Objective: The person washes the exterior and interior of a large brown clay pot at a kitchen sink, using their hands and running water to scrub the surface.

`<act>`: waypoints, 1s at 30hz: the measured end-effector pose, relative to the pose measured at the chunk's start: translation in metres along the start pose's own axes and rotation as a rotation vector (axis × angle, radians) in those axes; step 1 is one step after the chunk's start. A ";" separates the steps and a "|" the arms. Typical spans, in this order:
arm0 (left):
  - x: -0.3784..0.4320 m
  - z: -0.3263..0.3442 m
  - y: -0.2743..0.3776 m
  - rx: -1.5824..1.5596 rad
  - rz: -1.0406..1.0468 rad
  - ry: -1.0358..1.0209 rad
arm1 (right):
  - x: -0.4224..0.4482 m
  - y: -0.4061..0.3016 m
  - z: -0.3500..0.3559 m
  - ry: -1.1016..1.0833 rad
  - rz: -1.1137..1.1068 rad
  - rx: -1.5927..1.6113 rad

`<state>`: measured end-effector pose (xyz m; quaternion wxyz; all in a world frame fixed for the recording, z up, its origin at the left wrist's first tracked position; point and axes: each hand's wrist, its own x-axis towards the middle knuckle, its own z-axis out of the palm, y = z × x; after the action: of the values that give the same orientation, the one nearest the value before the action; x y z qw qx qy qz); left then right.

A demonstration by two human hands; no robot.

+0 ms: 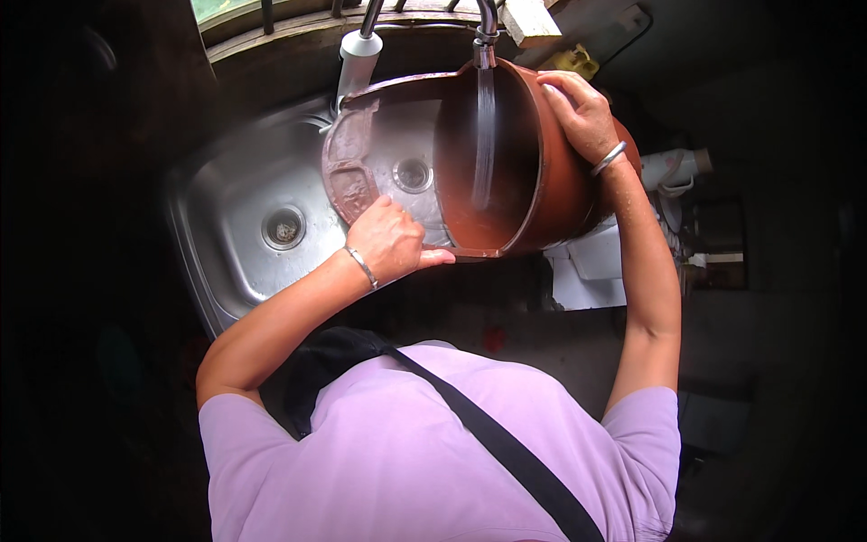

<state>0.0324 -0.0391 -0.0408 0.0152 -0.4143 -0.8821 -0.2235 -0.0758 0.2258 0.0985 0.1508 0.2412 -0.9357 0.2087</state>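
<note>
A reddish-brown plastic bin [569,156] lies tilted on its side over a stainless-steel double sink [230,196], its mouth facing left. A brown rim piece with recesses [349,162] extends from the mouth across the right basin. My left hand [389,240] grips the near lower edge of this piece, thumb pointing right along the rim. My right hand [582,112] holds the bin's outer wall at the upper right, its fingertips near the mouth's edge. From the chrome faucet [485,51] a stream of water [485,135] runs into the bin.
A second tap with a white body [359,57] rises behind the sink, below a barred window [267,17]. Yellow plastic [574,62] shows behind my right hand. White items [589,261] lie right of the sink. The left basin has a drain [283,228].
</note>
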 end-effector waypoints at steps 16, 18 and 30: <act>-0.012 -0.018 0.018 -0.040 -0.040 0.031 | 0.009 -0.043 0.002 -0.323 0.239 -0.117; -0.011 -0.019 0.018 -0.030 -0.038 0.014 | 0.009 -0.042 0.001 -0.322 0.258 -0.104; -0.006 -0.025 0.015 0.030 -0.009 -0.031 | -0.007 -0.045 -0.008 -0.089 0.195 0.143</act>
<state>0.0437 -0.0454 -0.0135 0.0064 -0.4134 -0.8874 -0.2040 -0.0452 0.1960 0.1175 0.0703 0.1681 -0.9433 0.2775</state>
